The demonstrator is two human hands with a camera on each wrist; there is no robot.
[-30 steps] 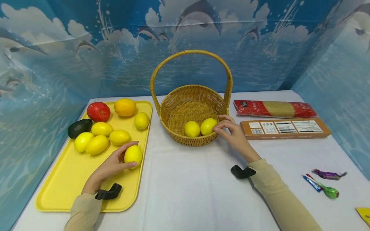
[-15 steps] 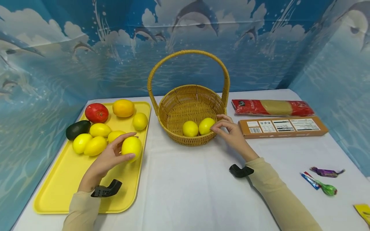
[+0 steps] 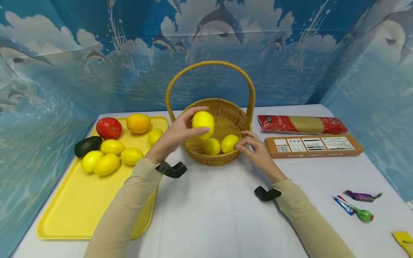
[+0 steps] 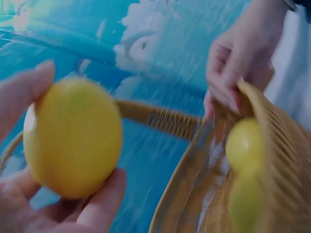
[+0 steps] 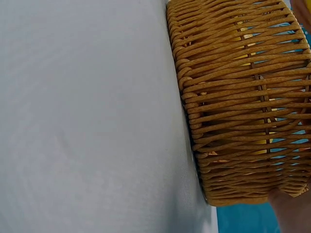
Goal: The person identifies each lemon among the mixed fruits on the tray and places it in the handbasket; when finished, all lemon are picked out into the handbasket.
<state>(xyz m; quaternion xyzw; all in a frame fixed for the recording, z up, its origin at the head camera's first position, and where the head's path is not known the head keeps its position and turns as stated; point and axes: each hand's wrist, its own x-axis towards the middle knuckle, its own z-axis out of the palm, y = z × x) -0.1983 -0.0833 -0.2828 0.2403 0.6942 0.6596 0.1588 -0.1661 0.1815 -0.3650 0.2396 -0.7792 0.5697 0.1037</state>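
Fingers and thumb of the left hand (image 3: 175, 136) curl round a yellow lemon (image 3: 203, 124), holding it in the air just above the near-left rim of the wicker basket (image 3: 222, 159), under the arch of its handle. Two more lemons (image 3: 220, 144) lie side by side on the basket floor. On the basket's right rim the right hand (image 3: 256, 152) pinches the weave with bent fingertips, seemingly to steady it. To the left, a yellow tray (image 3: 80, 200) carries the remaining lemons, an avocado (image 3: 88, 145), a tomato (image 3: 109, 128) and an orange (image 3: 138, 123). Right of the basket lie a brown box (image 3: 314, 146) and a red packet (image 3: 301, 124).
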